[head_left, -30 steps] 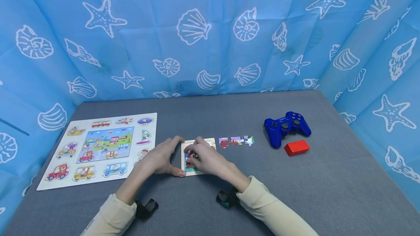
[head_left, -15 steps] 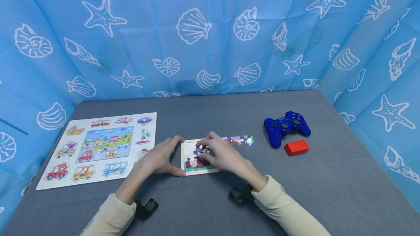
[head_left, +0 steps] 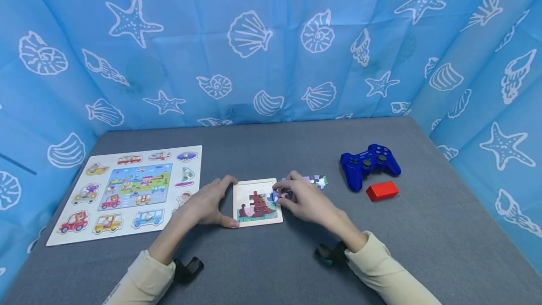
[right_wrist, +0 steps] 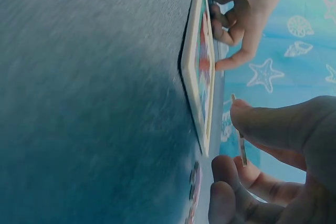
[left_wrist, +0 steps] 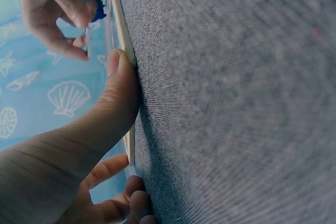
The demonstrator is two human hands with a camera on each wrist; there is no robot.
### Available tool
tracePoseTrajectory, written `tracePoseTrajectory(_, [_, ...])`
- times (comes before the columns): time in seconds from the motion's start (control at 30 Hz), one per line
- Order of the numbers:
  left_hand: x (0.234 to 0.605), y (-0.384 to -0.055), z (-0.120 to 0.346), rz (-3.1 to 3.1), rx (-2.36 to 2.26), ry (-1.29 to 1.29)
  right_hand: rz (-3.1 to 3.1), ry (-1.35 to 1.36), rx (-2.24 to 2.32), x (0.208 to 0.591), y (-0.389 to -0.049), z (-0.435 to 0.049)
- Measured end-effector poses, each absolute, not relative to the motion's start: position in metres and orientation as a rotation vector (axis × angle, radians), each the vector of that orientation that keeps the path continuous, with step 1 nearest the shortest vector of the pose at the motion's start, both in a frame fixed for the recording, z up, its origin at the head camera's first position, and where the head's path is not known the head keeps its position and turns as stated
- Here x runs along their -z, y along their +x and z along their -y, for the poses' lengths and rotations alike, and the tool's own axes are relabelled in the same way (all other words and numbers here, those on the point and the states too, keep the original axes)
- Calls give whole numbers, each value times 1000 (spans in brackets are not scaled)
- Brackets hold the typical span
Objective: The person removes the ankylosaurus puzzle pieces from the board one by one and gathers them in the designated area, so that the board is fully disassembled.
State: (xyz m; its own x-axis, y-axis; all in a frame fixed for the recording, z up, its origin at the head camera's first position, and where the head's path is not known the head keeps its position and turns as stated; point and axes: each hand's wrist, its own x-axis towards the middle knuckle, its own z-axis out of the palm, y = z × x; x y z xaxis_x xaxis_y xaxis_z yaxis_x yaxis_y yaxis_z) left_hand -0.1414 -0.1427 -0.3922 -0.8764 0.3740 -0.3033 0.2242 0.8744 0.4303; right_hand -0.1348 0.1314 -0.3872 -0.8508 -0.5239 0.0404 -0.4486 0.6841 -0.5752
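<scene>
A small square wooden puzzle tray [head_left: 259, 223] lies on the table, its lower part filled with pieces of a brown figure on green. My left hand [head_left: 207, 204] grips the tray's left side, thumb [left_wrist: 123, 87] at the near corner and a finger at the far one. Just over the tray's right edge, my right hand [head_left: 308, 199] pinches a thin jigsaw piece [right_wrist: 242, 149] between thumb and fingers. In the right wrist view that piece stands on edge, raised above the tray. Loose jigsaw pieces [head_left: 321, 181] lie beyond the right hand, which partly hides them.
On the left lies a large vehicle puzzle board [head_left: 127, 227]. A blue game controller [head_left: 367, 164] and a red block [head_left: 382, 191] sit to the right. Behind the grey table [head_left: 271, 267] hangs a blue curtain [head_left: 254, 74] with shell prints.
My right hand has moved rightward across the tray to its right edge, with a piece in its fingers, uncovering the fitted pieces. The left hand has stayed in place on the tray.
</scene>
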Motion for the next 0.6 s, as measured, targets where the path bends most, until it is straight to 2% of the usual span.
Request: tracePoseTrajectory(0.6, [393,-142,142,-2658,-550,426,-2769,-688,797,395,-132,-152])
